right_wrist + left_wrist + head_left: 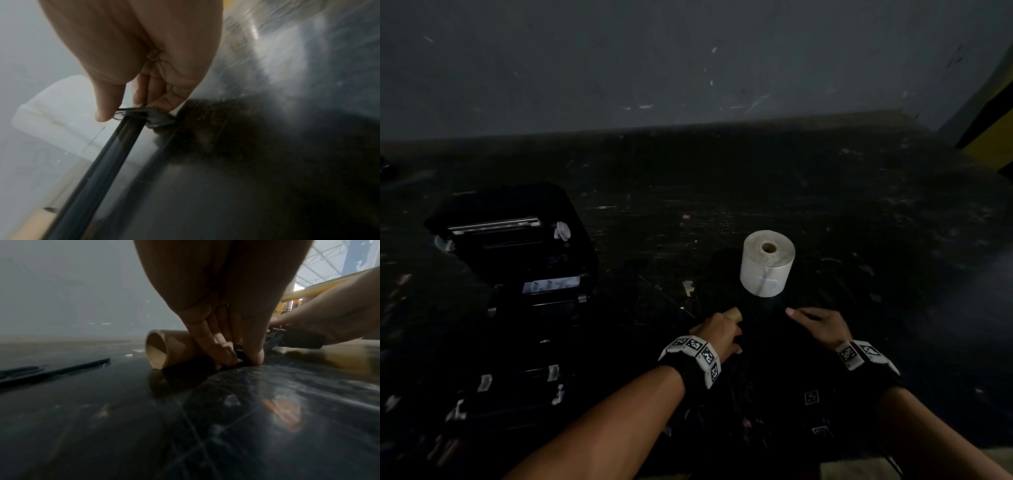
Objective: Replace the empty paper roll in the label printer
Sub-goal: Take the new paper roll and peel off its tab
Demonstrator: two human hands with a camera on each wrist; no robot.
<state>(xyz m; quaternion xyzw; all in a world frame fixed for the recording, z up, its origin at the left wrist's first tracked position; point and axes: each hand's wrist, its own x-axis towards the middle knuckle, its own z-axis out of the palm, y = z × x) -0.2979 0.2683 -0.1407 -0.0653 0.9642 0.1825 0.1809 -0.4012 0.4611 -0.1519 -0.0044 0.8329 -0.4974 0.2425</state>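
Observation:
The black label printer [517, 246] stands at the left of the dark table with its lid up. A full white paper roll [767, 263] stands on end right of centre and shows blurred in the right wrist view [61, 121]. Just in front of it, my left hand [726, 329] grips the empty brown cardboard core [734, 313], which lies on the table [164, 350]. The left fingertips [226, 353] meet a black part at the core's right end. My right hand [815, 320] pinches the flanged end of a black spindle rod [115, 146] between thumb and fingers [131, 108].
Black printer parts with white clips [517, 387] lie at the near left. A scratched grey wall [688, 68] closes off the table's far edge. A yellow-and-black post [993, 113] stands at the far right. A thin black strip [53, 371] lies on the table to the core's left.

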